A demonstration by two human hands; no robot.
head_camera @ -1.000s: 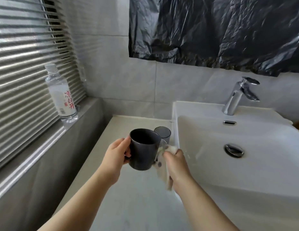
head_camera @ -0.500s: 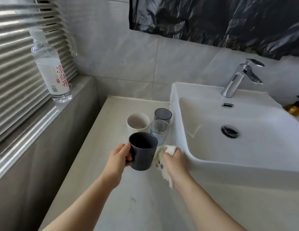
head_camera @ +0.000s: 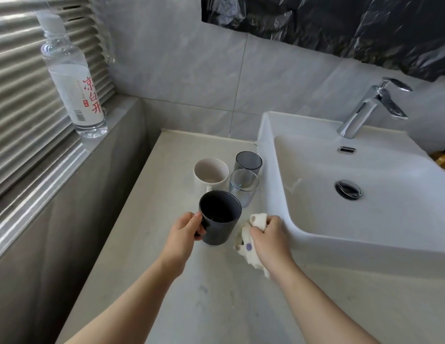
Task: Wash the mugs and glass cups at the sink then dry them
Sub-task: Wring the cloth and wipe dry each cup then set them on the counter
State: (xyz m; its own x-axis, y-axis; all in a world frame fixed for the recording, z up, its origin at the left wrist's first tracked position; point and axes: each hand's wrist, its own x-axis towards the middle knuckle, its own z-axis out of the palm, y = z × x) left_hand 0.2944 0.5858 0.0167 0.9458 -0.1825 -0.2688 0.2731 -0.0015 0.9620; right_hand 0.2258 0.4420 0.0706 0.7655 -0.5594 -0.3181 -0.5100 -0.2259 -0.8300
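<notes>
The left hand (head_camera: 184, 234) reaches in from below with the forearm angled up and to the right, its fingers curled round the left side of the black mug (head_camera: 220, 218), where the handle is hidden by the hand. The right hand (head_camera: 268, 237) is clenched on a crumpled white cloth (head_camera: 246, 244), which hangs just beside the mug's right wall. The mug stands upright, mouth up, low at the pale stone counter (head_camera: 154, 281); whether its base touches cannot be told. It is matte and dark, inside and out. Just behind it on the counter stand a white mug (head_camera: 211, 172), a clear glass (head_camera: 243, 187) and a smoky grey glass (head_camera: 248, 163), close together. To the right is the white sink (head_camera: 315, 227) with a chrome tap (head_camera: 373, 105). A water bottle (head_camera: 72, 78) stands on the grey ledge (head_camera: 112, 135) by the blinds (head_camera: 17, 100), and black plastic sheeting (head_camera: 340, 28) hangs over the tiled wall.
</notes>
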